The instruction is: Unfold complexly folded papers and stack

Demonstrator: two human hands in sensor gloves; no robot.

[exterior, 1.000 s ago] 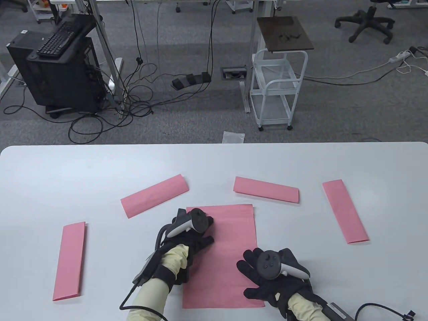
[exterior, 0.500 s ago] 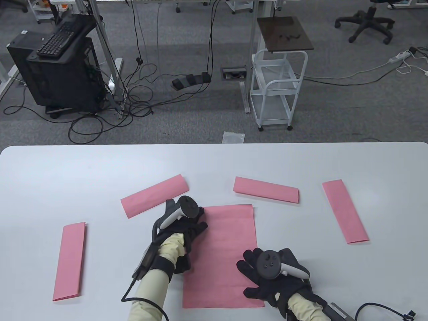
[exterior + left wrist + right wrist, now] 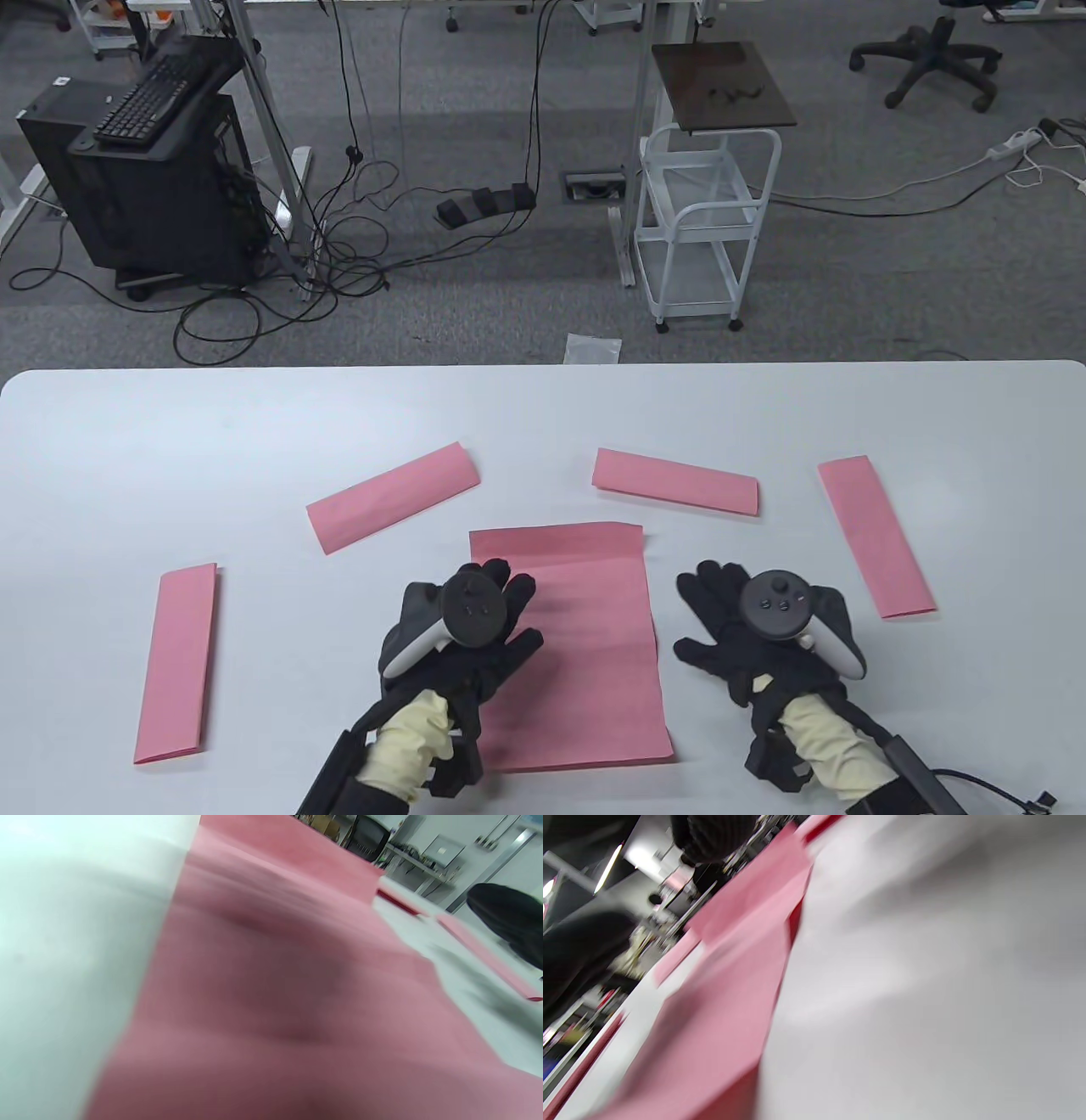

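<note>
An unfolded pink sheet [image 3: 585,662] lies flat near the table's front middle, with a crease across its far end. My left hand [image 3: 496,632] is spread over the sheet's left part, fingers straight. My right hand [image 3: 721,615] is spread above the bare table just right of the sheet, not on it. Several folded pink strips lie around: one at far left [image 3: 176,665], one left of centre [image 3: 392,497], one behind the sheet [image 3: 674,481], one at right [image 3: 876,535]. Both wrist views are blurred; they show the pink sheet [image 3: 297,984] [image 3: 725,1005] close up.
The white table [image 3: 170,424] ends at its far edge, with grey carpet beyond. On the floor stand a white cart [image 3: 708,229], a black computer case [image 3: 144,178] and loose cables. A small plastic bag [image 3: 594,348] lies past the table edge.
My left hand has drawn back from the sheet's far left corner toward me. My right hand has left the sheet's near right corner and moved up onto the table beside it.
</note>
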